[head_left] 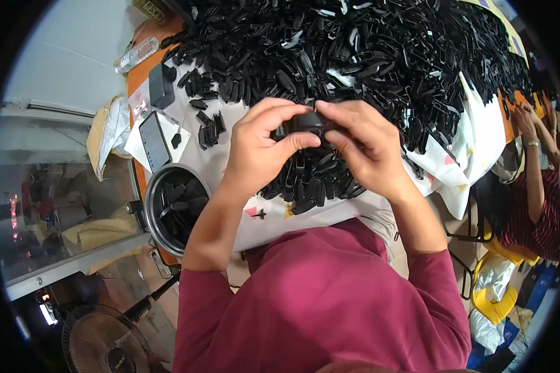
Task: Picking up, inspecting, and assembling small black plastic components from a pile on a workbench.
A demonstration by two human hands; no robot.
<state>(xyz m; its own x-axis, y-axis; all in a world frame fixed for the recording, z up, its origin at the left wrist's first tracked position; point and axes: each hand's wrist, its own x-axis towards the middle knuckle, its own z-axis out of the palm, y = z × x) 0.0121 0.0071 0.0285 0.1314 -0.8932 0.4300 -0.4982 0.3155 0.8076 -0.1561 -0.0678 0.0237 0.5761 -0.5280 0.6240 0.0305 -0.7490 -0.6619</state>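
Note:
Between my two hands, above the near part of the table, is a small black plastic piece [309, 122] with a rounded outline. My left hand [262, 138] pinches its left side between thumb and fingers. From the right, my right hand [366, 142] grips the same piece with thumb and forefinger. The fingertips cover part of it, so its full shape cannot be made out. Just below and behind my hands lies a big heap of black plastic parts [354, 62], spread over a white patterned cloth [230, 217].
At the table's left stand a round metal pot [150, 208] holding black parts, a phone [155, 144], a black box [162, 86] and a clear bottle [137, 55]. A fan [106, 342] is at lower left. On the right, another person's hands [529, 124] are near the heap.

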